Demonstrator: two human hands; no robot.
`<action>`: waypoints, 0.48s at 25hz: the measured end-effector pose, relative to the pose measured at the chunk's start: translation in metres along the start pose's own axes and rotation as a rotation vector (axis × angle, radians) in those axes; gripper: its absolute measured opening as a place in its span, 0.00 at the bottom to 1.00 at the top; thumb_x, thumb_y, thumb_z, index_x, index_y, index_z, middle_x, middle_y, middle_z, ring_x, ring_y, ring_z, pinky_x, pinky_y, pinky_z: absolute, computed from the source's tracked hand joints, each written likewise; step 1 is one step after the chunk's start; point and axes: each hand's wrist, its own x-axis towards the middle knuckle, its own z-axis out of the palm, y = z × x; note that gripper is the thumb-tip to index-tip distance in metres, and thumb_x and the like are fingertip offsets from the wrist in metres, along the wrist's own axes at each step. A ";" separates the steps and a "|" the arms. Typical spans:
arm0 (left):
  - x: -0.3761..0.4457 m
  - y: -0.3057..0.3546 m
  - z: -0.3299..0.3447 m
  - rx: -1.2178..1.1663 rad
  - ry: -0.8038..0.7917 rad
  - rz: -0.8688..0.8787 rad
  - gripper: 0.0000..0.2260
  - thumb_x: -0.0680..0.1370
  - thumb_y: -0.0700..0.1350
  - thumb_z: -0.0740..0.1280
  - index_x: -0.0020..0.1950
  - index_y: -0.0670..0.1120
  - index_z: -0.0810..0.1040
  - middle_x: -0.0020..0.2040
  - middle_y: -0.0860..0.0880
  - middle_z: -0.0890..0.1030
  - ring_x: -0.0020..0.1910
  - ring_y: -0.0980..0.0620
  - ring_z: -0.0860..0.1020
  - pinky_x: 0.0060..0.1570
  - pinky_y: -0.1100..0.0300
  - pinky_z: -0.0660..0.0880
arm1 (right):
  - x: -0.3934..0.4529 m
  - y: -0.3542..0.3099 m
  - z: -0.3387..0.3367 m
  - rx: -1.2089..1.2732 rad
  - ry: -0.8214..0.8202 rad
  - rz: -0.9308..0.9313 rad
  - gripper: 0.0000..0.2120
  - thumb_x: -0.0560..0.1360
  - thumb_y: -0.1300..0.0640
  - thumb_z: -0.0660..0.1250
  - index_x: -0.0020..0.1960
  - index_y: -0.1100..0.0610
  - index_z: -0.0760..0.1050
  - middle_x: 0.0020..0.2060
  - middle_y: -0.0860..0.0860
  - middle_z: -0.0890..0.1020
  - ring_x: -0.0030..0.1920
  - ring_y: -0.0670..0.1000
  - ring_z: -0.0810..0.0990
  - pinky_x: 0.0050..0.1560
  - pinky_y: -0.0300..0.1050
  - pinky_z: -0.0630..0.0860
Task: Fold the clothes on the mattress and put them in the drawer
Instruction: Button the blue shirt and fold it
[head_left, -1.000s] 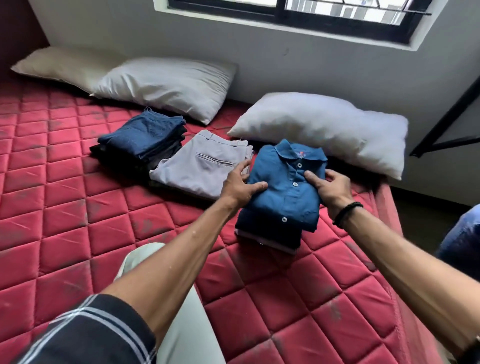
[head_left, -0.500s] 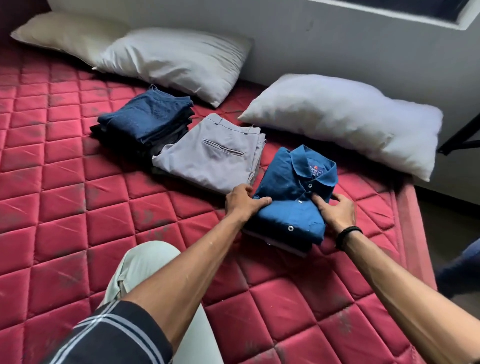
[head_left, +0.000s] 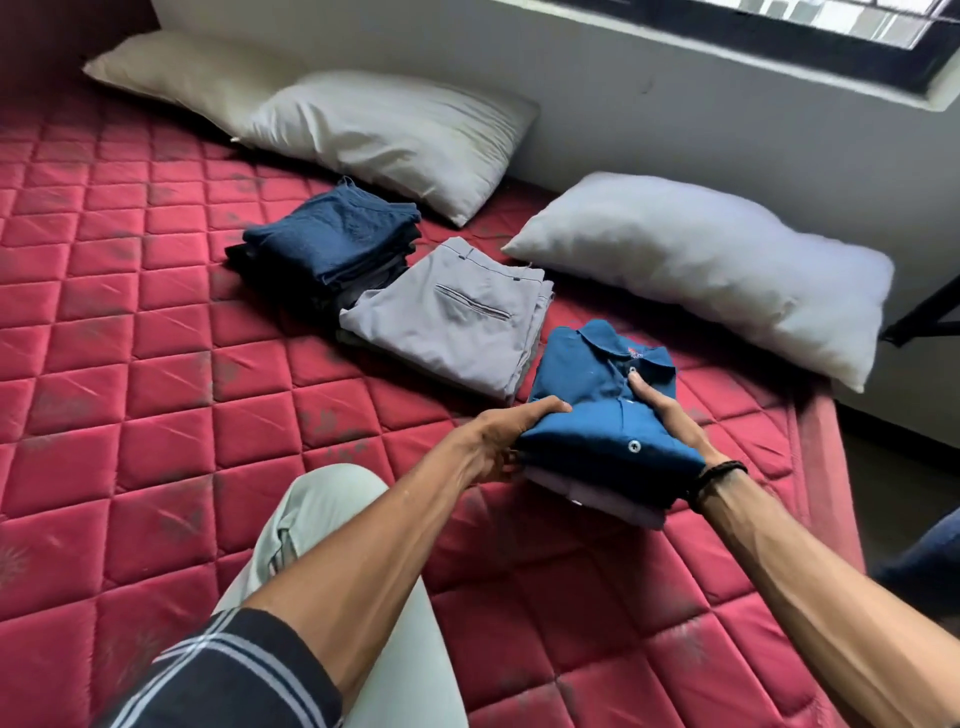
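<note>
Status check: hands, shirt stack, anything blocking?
Left hand and right hand both grip the blue polo stack from its sides. Stack on the red mattress. Grey trousers close beside it; drawer not in view.

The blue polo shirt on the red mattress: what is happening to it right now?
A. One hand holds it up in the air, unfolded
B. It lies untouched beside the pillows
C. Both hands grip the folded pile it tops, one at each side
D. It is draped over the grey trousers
C: the left hand and right hand clasp opposite sides of the pile topped by the blue polo shirt.
</note>
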 end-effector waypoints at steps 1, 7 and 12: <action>-0.008 -0.001 -0.002 -0.049 -0.034 0.019 0.26 0.57 0.61 0.81 0.50 0.52 0.84 0.45 0.47 0.80 0.45 0.48 0.77 0.47 0.53 0.71 | -0.006 0.002 0.009 0.023 -0.045 -0.001 0.29 0.85 0.41 0.56 0.67 0.64 0.79 0.63 0.62 0.82 0.58 0.58 0.85 0.55 0.54 0.84; -0.064 -0.001 -0.030 -0.319 -0.183 0.201 0.20 0.68 0.55 0.77 0.56 0.46 0.84 0.45 0.45 0.83 0.35 0.49 0.81 0.32 0.58 0.79 | -0.034 -0.014 0.067 -0.057 -0.202 -0.187 0.27 0.86 0.46 0.56 0.77 0.62 0.69 0.72 0.62 0.74 0.72 0.61 0.74 0.71 0.59 0.72; -0.124 0.010 -0.085 -0.366 -0.080 0.395 0.24 0.66 0.55 0.77 0.58 0.45 0.82 0.45 0.46 0.83 0.36 0.51 0.80 0.33 0.60 0.78 | -0.052 -0.011 0.151 -0.145 -0.249 -0.203 0.23 0.85 0.47 0.60 0.74 0.60 0.73 0.67 0.58 0.80 0.66 0.56 0.80 0.65 0.53 0.78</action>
